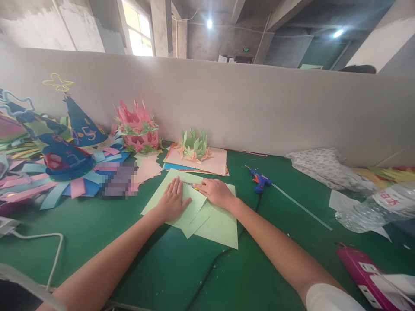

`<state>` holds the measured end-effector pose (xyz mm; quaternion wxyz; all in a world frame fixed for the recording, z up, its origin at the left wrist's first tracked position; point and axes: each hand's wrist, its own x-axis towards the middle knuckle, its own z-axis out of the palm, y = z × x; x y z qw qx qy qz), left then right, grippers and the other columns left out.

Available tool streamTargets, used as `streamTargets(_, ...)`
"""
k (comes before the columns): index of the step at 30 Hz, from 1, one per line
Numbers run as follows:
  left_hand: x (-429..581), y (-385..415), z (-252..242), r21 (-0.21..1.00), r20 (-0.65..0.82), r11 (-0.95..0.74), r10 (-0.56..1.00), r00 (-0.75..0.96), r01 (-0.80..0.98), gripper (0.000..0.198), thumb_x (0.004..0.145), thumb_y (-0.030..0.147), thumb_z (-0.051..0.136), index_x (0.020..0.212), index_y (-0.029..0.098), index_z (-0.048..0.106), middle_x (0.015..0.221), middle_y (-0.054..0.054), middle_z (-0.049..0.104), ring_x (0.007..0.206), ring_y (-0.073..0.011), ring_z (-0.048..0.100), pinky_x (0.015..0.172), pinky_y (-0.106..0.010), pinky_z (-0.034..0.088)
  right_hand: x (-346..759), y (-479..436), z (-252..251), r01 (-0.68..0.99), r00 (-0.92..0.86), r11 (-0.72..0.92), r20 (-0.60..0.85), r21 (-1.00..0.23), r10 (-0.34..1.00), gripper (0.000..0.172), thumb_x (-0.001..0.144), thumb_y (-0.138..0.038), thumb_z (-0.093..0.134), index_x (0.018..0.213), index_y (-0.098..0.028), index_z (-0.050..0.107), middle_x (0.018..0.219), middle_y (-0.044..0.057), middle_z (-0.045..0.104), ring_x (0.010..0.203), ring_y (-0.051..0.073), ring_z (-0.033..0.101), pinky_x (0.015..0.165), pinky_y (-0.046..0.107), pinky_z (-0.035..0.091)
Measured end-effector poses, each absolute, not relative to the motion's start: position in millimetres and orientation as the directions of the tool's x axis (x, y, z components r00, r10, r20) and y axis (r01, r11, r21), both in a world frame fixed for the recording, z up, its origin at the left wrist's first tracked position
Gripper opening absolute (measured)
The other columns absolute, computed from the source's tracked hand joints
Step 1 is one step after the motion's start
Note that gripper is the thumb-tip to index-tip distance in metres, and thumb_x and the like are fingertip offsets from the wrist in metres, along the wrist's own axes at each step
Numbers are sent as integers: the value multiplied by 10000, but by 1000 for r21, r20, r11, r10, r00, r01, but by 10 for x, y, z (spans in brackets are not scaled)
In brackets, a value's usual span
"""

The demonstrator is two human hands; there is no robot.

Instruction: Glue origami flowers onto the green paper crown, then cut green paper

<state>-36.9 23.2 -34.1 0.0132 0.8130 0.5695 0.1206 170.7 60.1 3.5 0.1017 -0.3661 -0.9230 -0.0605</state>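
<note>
My left hand (173,201) lies flat on pale green paper (223,224), fingers stretched out and the thumb apart. Just right of it, my right hand (215,191) is closed around a small bladed tool (195,188). A grey blade and a bit of yellow show at its fingertips; the rest is covered, so I cannot tell whether it is a knife or scissors. Several green sheets overlap under both hands, with a narrower cut or folded piece (199,221) on top near the front.
A blue glue gun (259,180) with a long glue stick lies to the right. Behind are stacked coloured sheets (217,160), a green paper crown (194,144) and pink crowns (138,125). Blue cone hats (82,123) stand left. A plastic bottle (372,207) and pink power strip (363,274) are right.
</note>
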Motion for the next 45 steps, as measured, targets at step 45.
streamTargets(45,-416,154,-85,358,175,-381,924,339,852,1021,610,736,517,1413,211,168,1395,-175,352,1255,-379,310,986,-529,273,1956,544,-85,772,-516,593,320,-230,795,375,861,-322,502,1215,-200,521,1106,95,572,1030,235,501,878,383,421)
